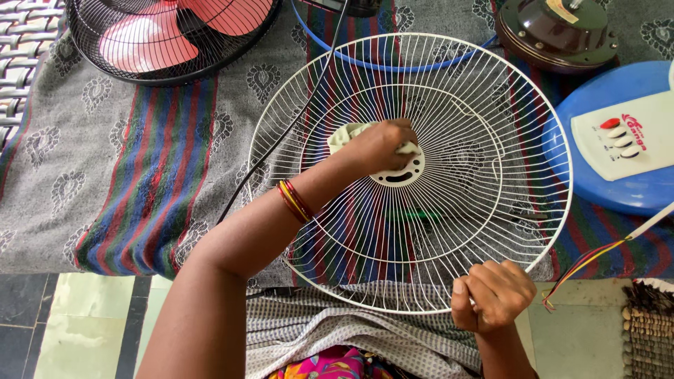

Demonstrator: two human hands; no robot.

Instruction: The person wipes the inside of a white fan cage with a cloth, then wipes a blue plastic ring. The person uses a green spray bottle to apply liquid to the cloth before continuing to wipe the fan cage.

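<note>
Right at the middle of the view lies a white wire fan guard [449, 210], round and dished, resting on a striped and patterned cloth [140, 175] that covers the surface beneath. The left hand [379, 146] is over the guard's centre, its fingers [404, 130] clamped on a pale green rag [345, 135] pressed against the white hub ring [400, 174]. Red and gold bangles [295, 200] sit on that wrist. The right hand [491, 295] is at the guard's near rim, its fingers [467, 295] curled together around the outer wire, gripping it. A black cable [281, 140] runs across the cloth and passes under the guard's left side. Beyond the guard's far edge a blue ring [365, 64] shows through the wires. At the upper left lies a black fan guard [105, 63] with red blades [147, 38] inside it. At the upper right stands a brown motor housing [554, 31], and just below it a blue fan base [597, 189] with a white button panel [625, 137]. Coloured wires [583, 263] trail from the right edge toward the guard's rim. In the near foreground a checked cloth [337, 330] lies under the guard's edge, with tiled floor [77, 316] at the lower left and a woven mat [646, 330] at the lower right.
</note>
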